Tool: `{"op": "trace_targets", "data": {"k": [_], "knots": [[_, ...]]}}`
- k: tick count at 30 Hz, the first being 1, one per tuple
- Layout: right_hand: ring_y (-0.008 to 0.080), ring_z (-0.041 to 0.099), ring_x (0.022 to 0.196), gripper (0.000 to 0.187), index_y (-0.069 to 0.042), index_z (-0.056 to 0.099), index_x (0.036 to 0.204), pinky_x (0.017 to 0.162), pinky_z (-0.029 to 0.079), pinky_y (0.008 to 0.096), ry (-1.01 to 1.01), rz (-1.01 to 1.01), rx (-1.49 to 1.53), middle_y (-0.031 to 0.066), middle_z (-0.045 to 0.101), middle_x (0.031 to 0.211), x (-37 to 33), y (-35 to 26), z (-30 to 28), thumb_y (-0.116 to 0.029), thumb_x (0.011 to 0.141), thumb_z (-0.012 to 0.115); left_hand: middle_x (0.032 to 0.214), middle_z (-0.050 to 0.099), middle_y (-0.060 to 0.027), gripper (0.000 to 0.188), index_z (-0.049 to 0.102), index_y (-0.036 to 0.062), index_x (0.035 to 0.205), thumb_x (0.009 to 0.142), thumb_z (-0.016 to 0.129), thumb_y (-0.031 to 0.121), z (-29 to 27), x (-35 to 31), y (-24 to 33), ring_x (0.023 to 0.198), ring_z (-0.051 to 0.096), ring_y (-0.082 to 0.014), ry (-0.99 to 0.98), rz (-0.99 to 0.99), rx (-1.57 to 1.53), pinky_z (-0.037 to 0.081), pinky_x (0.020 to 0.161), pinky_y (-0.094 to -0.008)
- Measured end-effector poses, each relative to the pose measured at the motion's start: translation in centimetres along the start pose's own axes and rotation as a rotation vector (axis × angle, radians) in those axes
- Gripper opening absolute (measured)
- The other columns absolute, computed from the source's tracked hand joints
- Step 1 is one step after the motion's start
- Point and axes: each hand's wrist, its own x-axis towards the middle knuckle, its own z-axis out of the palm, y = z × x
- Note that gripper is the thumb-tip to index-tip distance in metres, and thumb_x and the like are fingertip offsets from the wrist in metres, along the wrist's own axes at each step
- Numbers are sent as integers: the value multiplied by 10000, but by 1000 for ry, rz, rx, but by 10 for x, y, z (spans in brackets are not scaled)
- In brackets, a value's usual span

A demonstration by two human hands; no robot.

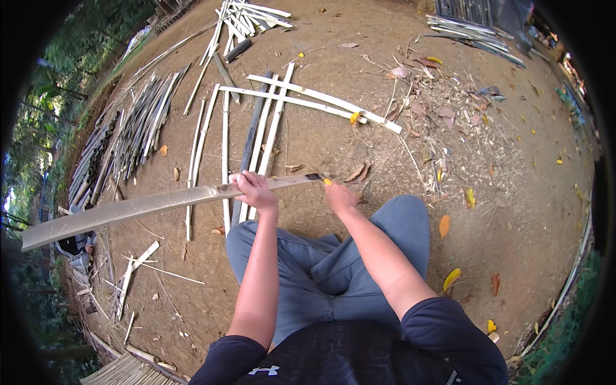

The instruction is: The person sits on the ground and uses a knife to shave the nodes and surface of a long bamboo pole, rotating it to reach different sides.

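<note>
A long split bamboo slat [128, 208] lies across in front of me, its broad end out to the left and its narrow end near my right hand. My left hand [255, 190] is closed around it, right of its middle. My right hand [340, 196] is closed at the narrow end, on something with a small yellow part [328, 181]; the fingers hide most of it. A dark patch [313, 177] shows at the slat's tip, beside that yellow part. Whether it is a blade or the slat's own surface, I cannot tell.
Pale bamboo strips [276, 122] lie on the dirt ahead, two crossing the others [327, 102]. A pile of dark poles [131, 138] rests at the left, with more strips [250, 19] farther off. Shavings and dry leaves [462, 122] cover the ground at the right.
</note>
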Motion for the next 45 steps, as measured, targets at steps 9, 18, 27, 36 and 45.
{"op": "trace_targets", "data": {"k": [9, 18, 27, 36, 45], "knots": [[365, 699, 871, 337, -40, 572, 1125, 760, 542, 506, 95, -12, -6, 204, 702, 937, 10, 15, 6, -335, 996, 476, 554, 297, 22, 204, 276, 139, 810, 1007, 332, 146, -5, -15, 5, 451, 252, -67, -88, 53, 94, 251, 410, -237], [367, 691, 950, 352, -52, 623, 1120, 822, 539, 486, -25, 52, -71, 187, 708, 1005, 14, 33, 18, -337, 993, 462, 560, 305, 17, 197, 277, 134, 824, 1004, 351, 163, 2, -28, 12, 449, 270, -69, -109, 51, 93, 270, 417, -230], [369, 703, 874, 336, -37, 578, 1093, 739, 552, 493, 7, -78, -168, 220, 706, 955, 24, 46, 24, -338, 995, 465, 577, 302, 15, 242, 285, 122, 798, 1024, 345, 185, -1, -34, 11, 471, 285, -69, -160, 71, 60, 298, 445, -241], [363, 713, 837, 347, -41, 611, 1114, 714, 564, 486, -23, -73, -205, 206, 716, 873, 11, 36, 21, -335, 977, 487, 578, 309, 10, 192, 289, 131, 838, 1021, 336, 164, -9, -35, 6, 467, 278, -79, -158, 57, 89, 298, 441, -240], [336, 722, 840, 345, -53, 717, 1004, 710, 573, 451, 138, -165, -128, 182, 728, 868, -14, 4, 16, -338, 959, 527, 581, 305, 12, 250, 284, 123, 797, 1030, 344, 187, -23, -35, 18, 487, 280, -76, -108, 24, 79, 297, 472, -242]]}}
